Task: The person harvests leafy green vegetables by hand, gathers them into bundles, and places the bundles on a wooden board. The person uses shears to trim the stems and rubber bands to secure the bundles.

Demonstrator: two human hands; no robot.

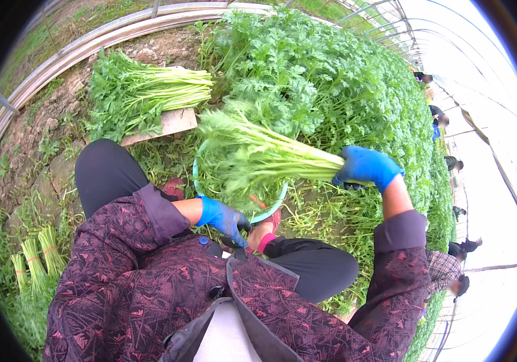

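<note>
My right hand [367, 168], in a blue glove, grips the stem ends of a bunch of leafy greens [281, 151], which look like garland chrysanthemum. The bunch lies sideways in the air, its blurred leaves pointing left. Beneath it shows the teal rim [282, 199] of a round container, partly hidden by leaves, with an orange piece [257, 201] inside. My left hand [224, 221], also gloved in blue with dark-stained fingertips, hangs over my lap near my foot. Its thumb and fingers are apart and I see nothing in them.
A pile of cut greens [150, 92] rests on a board [179, 121] at upper left. Several banded bunches [34, 262] stand at lower left. A dense bed of growing greens [330, 72] stretches ahead and right. Several people [448, 276] are along the bed's far right side.
</note>
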